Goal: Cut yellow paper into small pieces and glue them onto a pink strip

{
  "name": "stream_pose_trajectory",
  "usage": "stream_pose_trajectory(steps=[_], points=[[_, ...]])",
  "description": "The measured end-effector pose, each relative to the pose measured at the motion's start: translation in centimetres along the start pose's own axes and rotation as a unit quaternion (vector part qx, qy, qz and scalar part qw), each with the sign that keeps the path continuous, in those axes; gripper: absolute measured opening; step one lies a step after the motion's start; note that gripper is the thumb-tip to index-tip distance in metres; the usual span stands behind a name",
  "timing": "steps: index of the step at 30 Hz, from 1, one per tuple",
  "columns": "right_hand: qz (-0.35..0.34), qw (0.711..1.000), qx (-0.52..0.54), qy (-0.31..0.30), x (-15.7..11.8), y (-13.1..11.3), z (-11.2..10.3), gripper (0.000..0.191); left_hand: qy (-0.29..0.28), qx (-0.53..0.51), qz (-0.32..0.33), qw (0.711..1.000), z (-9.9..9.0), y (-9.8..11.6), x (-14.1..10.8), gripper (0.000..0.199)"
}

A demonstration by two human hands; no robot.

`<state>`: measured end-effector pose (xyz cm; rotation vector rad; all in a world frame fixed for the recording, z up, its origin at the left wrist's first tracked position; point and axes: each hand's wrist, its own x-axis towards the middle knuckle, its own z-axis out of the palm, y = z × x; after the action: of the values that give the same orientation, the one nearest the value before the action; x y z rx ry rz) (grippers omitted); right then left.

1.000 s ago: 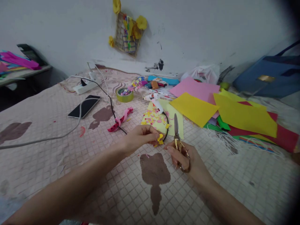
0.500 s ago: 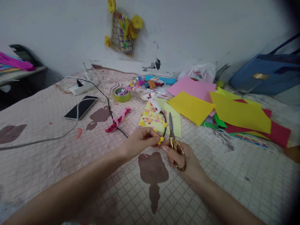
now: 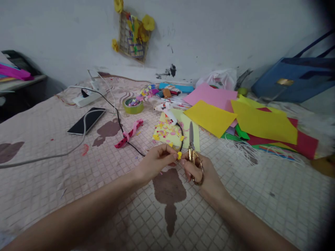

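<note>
My left hand (image 3: 157, 161) pinches a small yellow paper piece (image 3: 179, 155) between thumb and fingertips. Close beside it on the right, my right hand (image 3: 200, 170) is wrapped round gold-handled scissors (image 3: 192, 146), whose closed blades point up and away. The right fingertips come near the yellow piece; whether they touch it I cannot tell. Beyond the hands lies a pale yellow sheet (image 3: 193, 134) scattered with small yellow and pink paper bits (image 3: 167, 130). A white glue gun (image 3: 169, 113) rests on the sheet, its black cord running down towards the hands.
Left of the sheet are a pink-and-red strip (image 3: 129, 134), a green tape roll (image 3: 133, 106), a phone (image 3: 87, 121) and a power strip (image 3: 87, 98) with cords. Coloured sheets (image 3: 210, 116) and white string (image 3: 242, 150) lie to the right, near a blue bag (image 3: 295, 78).
The view has shifted slightly. My right fingertips have moved closer to the yellow piece, and the piece has turned a little in my left fingers.
</note>
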<state>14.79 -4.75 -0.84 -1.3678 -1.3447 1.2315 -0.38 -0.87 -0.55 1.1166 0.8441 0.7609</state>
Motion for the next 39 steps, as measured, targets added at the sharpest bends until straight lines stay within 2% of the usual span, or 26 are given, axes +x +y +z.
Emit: stream_pose_trajectory(steps=[3, 6, 9, 12, 16, 21, 23, 27, 30, 39], points=[[0.016, 0.999, -0.033, -0.030, 0.3, -0.2, -0.5, 0.016, -0.031, 0.025, -0.012, 0.999, -0.3, 0.0, 0.2, 0.019], [0.025, 0.996, -0.045, -0.069, 0.4, 0.1, -0.9, 0.013, -0.073, 0.084, 0.015, 0.994, -0.7, 0.1, 0.5, 0.023], [0.009, 0.995, -0.040, -0.088, 0.5, 0.4, -1.0, 0.008, -0.077, 0.157, 0.032, 0.984, -1.1, 0.2, 0.6, 0.020], [0.008, 0.996, -0.036, -0.079, 0.5, 0.4, -1.0, 0.009, -0.079, 0.176, 0.023, 0.981, -1.4, 0.4, 0.7, 0.019], [0.007, 0.998, -0.044, -0.054, 0.7, 0.2, -1.2, 0.015, -0.090, 0.143, -0.012, 0.986, -1.4, 0.6, 0.7, 0.019], [-0.004, 1.000, 0.006, -0.012, 0.2, 0.3, -1.0, 0.034, -0.027, 0.022, 0.008, 0.999, -0.9, 0.6, 0.6, 0.021], [0.009, 0.999, 0.026, -0.021, -0.1, 0.5, -0.7, 0.039, 0.006, -0.023, 0.018, 1.000, -0.7, 0.6, 0.6, 0.021], [0.019, 0.999, 0.002, -0.051, -0.7, 1.2, -0.2, 0.041, 0.053, -0.080, 0.034, 0.995, -0.5, 0.7, 0.4, 0.019], [0.002, 0.997, -0.033, -0.069, -0.8, 1.7, 0.0, 0.042, 0.069, -0.100, 0.040, 0.992, -0.4, 0.8, 0.4, 0.019], [-0.002, 0.995, -0.073, -0.064, -1.0, 1.4, 0.4, 0.038, 0.081, -0.131, 0.056, 0.987, -0.3, 0.4, 0.6, 0.018]])
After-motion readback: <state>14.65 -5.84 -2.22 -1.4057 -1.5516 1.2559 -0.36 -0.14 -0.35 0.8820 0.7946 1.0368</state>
